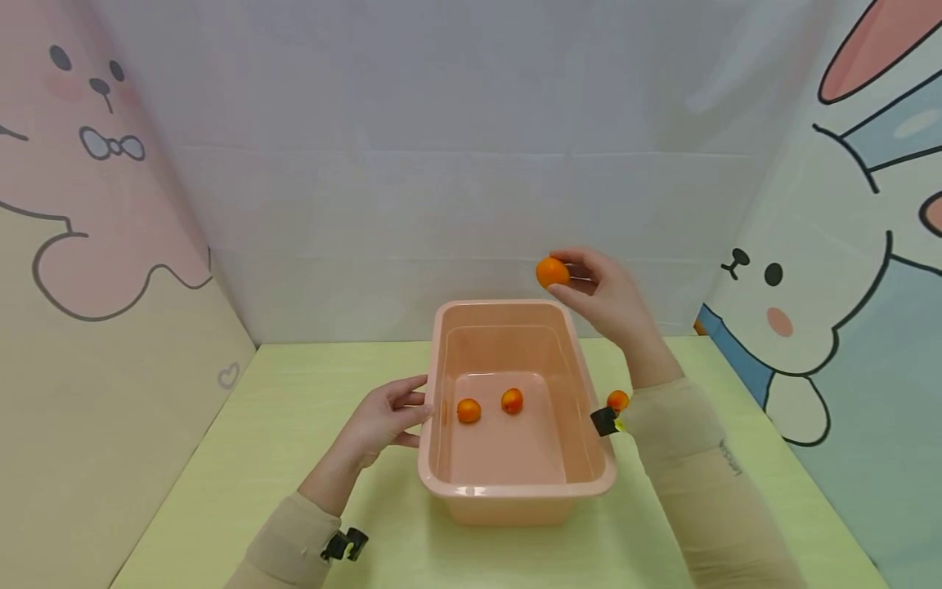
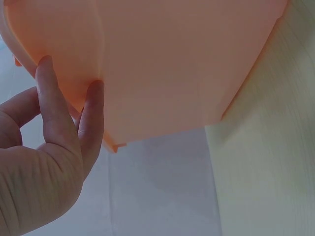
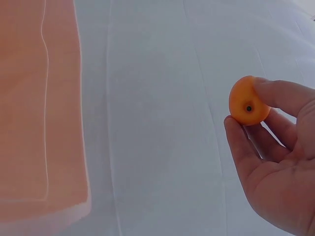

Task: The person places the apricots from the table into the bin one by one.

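Note:
Beyond the far right corner of a pink plastic basin [image 1: 508, 458], my right hand [image 1: 607, 298] holds up a small orange [image 1: 552, 272] between thumb and fingertips. The right wrist view shows that orange [image 3: 246, 101] with a dark green dot at its stem end. My left hand [image 1: 379, 421] grips the basin's left rim, thumb by the edge; in the left wrist view its fingertips [image 2: 95, 93] touch the outer wall under the rim. Two more small oranges, one on the left [image 1: 468, 411] and one near the middle [image 1: 512, 401], lie on the basin floor.
Another small orange [image 1: 617, 400] shows right of the basin, partly hidden by the black clip [image 1: 605, 421] on the right wrist. The basin stands on a light yellow-green table [image 1: 331, 368]. A white back wall [image 1: 441, 196] and cartoon-printed side panels [image 1: 824, 327] surround it.

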A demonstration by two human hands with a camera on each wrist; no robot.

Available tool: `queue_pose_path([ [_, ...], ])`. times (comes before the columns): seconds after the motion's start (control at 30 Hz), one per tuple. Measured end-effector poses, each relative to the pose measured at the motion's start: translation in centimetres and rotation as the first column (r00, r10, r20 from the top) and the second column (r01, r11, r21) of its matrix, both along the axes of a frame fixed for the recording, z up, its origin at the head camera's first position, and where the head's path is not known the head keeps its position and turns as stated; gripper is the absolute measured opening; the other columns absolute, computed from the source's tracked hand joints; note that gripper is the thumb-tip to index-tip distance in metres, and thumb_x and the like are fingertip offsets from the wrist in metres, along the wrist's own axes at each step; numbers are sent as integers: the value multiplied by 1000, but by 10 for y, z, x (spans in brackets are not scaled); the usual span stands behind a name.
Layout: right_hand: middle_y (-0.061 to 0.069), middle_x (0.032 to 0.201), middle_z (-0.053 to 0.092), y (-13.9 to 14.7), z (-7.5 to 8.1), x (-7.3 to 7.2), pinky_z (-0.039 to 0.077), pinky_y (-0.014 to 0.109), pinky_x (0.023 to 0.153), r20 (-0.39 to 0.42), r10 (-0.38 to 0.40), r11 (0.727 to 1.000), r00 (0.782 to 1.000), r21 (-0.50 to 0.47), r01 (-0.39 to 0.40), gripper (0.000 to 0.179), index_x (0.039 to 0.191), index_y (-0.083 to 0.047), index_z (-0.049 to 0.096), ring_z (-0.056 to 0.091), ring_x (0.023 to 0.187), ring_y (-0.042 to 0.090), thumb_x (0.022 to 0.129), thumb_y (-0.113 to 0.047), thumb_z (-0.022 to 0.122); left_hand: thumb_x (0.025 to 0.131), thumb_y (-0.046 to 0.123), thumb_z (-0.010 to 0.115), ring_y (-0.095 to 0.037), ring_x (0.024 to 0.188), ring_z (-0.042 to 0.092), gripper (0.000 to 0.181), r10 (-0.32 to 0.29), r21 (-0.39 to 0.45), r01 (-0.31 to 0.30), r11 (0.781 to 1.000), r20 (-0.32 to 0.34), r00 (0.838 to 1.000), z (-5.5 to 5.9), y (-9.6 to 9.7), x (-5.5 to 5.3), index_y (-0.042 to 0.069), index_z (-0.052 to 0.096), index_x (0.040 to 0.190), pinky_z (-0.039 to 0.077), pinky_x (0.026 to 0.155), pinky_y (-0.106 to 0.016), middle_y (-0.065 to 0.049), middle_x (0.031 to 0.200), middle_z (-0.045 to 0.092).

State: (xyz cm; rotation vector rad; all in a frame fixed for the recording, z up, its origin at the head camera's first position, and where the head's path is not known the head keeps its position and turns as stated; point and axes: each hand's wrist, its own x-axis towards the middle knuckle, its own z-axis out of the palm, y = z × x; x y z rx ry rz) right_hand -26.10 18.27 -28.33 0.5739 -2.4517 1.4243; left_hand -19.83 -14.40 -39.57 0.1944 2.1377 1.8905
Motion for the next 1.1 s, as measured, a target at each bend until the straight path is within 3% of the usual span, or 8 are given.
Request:
queue_pose_path([
  [0.23,10,132,57,-31,-4,-11,53,40,97,115,51,999,992,-24,-48,47,137,-7,56,59,115,27,94,-14,71,97,5,64,-33,98,69,60,-9,9,9,1000,0,1000,-2,-2,0,-5,37,149,61,70,-43,-27,126,58],
  [0.47,12,129,58,-55,-19,-30,52,39,97,166,88,995,982,-53,-80,44,134,-4,57,58,112,29,93,-10,70,96,5,64,-34,99,69,61,-23,15,23,1000,-10,1000,-3,-3,-1,-6,36,149,61,70,-44,-28,127,57],
  [0.77,13,128,60,-72,-39,-47,52,39,96,224,85,996,971,-21,-82,42,133,-4,59,59,111,30,93,-10,70,96,4,64,-33,98,69,60,-11,8,11,1000,-6,1000,-2,-2,-1,-6,37,149,61,70,-43,-27,125,58],
  [1.1,7,131,57,-77,-66,-55,48,40,102,397,136,990,908,-22,-138,44,134,-9,57,53,121,28,94,-20,71,97,5,64,-34,99,69,61,-28,11,28,1000,-3,1000,-1,-3,-1,-7,35,149,61,71,-43,-28,127,56],
])
